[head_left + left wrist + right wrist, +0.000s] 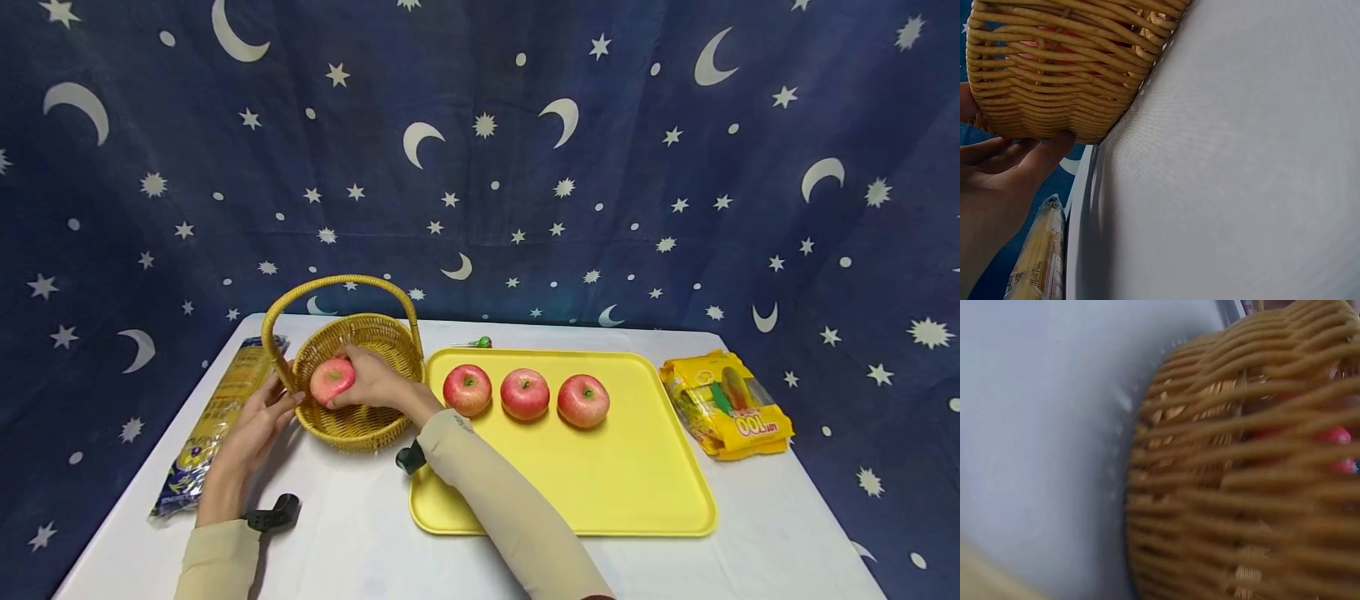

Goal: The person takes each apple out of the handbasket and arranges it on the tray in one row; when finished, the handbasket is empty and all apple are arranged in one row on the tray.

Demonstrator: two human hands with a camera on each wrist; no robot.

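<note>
A yellow wicker basket (pixel 358 437) with a tall arched handle stands at the left of the table. My right hand (pixel 375 381) reaches over its rim and grips a red apple (pixel 328 383) at the left inside. Through the weave, red also shows in the left wrist view. My left hand (pixel 255 425) holds the basket's left side near the foot of the handle; its fingers (pixel 1047 159) lie against the wicker wall in the left wrist view. Close outside the weave, the right wrist view shows the basket wall (pixel 1210 500), blurred, with the right hand hidden.
Three apples, a left one (pixel 467 390), a middle one (pixel 525 394) and a right one (pixel 582 401), sit in a row on a yellow tray (pixel 600 492). A spaghetti pack (pixel 217 417) lies at the left edge, a yellow snack bag (pixel 726 406) at the right. Behind the tray lies a small green-headed item (pixel 483 342).
</note>
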